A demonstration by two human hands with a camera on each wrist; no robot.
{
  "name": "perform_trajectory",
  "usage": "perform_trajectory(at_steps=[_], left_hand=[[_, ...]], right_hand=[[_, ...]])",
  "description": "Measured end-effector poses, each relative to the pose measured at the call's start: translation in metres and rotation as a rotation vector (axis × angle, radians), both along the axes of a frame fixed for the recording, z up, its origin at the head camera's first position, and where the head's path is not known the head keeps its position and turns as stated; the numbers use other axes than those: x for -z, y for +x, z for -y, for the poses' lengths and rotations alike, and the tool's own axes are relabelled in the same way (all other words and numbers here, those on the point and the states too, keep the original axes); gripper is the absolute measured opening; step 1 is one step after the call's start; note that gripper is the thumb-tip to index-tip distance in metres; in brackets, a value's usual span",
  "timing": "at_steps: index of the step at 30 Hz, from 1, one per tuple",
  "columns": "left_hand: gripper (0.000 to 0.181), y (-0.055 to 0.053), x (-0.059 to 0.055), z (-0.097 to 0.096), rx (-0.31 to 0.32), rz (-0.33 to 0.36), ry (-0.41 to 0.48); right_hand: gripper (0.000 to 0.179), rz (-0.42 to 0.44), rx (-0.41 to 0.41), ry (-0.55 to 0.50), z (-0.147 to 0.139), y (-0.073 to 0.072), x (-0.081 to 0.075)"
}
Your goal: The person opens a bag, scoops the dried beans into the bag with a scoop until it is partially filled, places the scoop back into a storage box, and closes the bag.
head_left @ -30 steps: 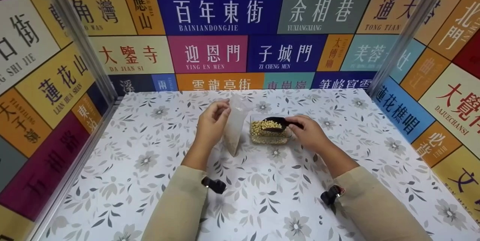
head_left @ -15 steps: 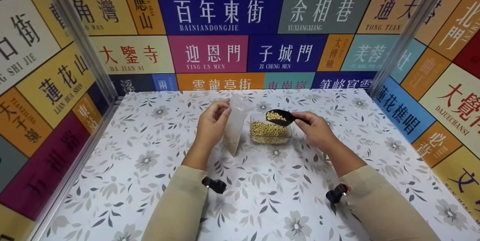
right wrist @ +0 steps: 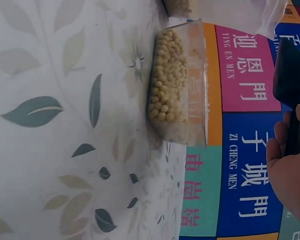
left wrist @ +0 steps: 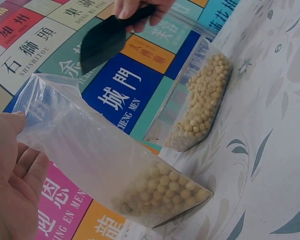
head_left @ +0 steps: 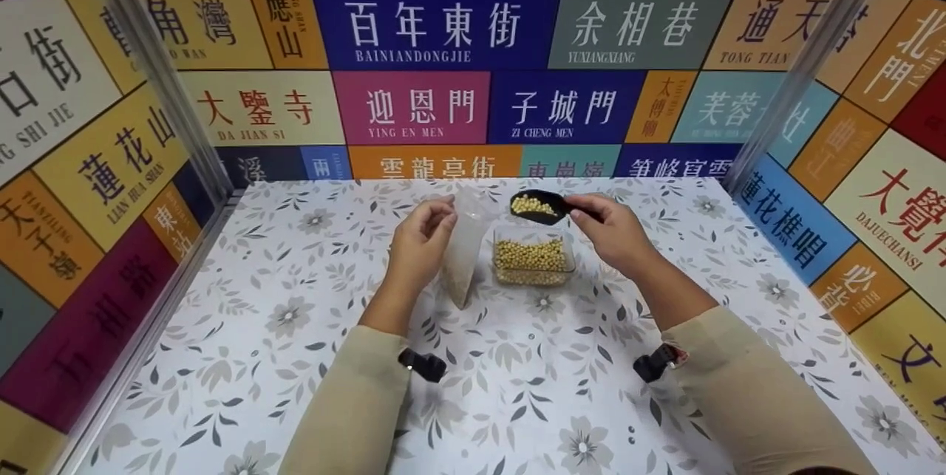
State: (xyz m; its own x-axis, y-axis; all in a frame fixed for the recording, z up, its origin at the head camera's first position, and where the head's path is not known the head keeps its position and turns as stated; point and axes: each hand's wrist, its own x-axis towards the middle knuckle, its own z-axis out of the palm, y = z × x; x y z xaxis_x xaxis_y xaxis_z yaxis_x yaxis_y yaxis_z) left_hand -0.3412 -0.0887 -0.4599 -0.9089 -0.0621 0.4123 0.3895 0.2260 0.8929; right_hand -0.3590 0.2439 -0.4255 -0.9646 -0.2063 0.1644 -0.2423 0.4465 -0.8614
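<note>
My left hand (head_left: 423, 242) pinches the top edge of a clear zip bag (left wrist: 85, 135), which stands upright with soybeans (left wrist: 165, 190) gathered in its bottom. By its handle, my right hand (head_left: 612, 231) grips a black scoop (head_left: 543, 209) with a load of soybeans on it. The scoop is held in the air, above and behind a clear rectangular container (head_left: 532, 277), to the right of the bag's mouth. More soybeans (right wrist: 167, 75) lie inside that container. From the wrist views only the dark underside of the scoop (right wrist: 290, 75) shows.
A white table cover (head_left: 502, 401) with grey flowers lies under everything. Walls (head_left: 443, 24) of coloured panels with lettering stand at the back and both sides, with metal posts (head_left: 159, 83) at the corners.
My right hand has lifted the scoop, loaded with soybeans, out of the container and moved it up, then slightly left toward the bag. The left hand and bag stay in place.
</note>
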Motion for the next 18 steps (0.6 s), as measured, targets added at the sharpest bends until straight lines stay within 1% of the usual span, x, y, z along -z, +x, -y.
perform_trajectory(at_steps=[4,7,11,14,16,18], left_hand=[[0.005,-0.001,0.0,0.0,0.004,-0.005,0.006],[0.006,-0.001,0.001,0.0,0.008,-0.025,0.019],[0.005,-0.001,0.001,0.0,0.005,-0.029,0.017],[0.005,-0.001,0.001,-0.001,0.003,-0.023,0.009],[0.005,-0.001,0.001,-0.001,0.008,-0.027,0.01],[0.005,-0.002,0.001,-0.001,0.009,-0.03,0.007]], right_hand=[[0.039,-0.035,-0.023,-0.012,0.013,-0.002,-0.014],[0.038,-0.069,-0.029,0.01,0.024,-0.003,-0.023],[0.037,-0.123,-0.028,0.096,0.038,-0.004,-0.032],[0.037,-0.18,-0.029,0.185,0.048,-0.003,-0.038],[0.037,-0.231,-0.029,0.25,0.053,-0.003,-0.041],[0.036,-0.318,-0.039,0.337,0.057,-0.002,-0.044]])
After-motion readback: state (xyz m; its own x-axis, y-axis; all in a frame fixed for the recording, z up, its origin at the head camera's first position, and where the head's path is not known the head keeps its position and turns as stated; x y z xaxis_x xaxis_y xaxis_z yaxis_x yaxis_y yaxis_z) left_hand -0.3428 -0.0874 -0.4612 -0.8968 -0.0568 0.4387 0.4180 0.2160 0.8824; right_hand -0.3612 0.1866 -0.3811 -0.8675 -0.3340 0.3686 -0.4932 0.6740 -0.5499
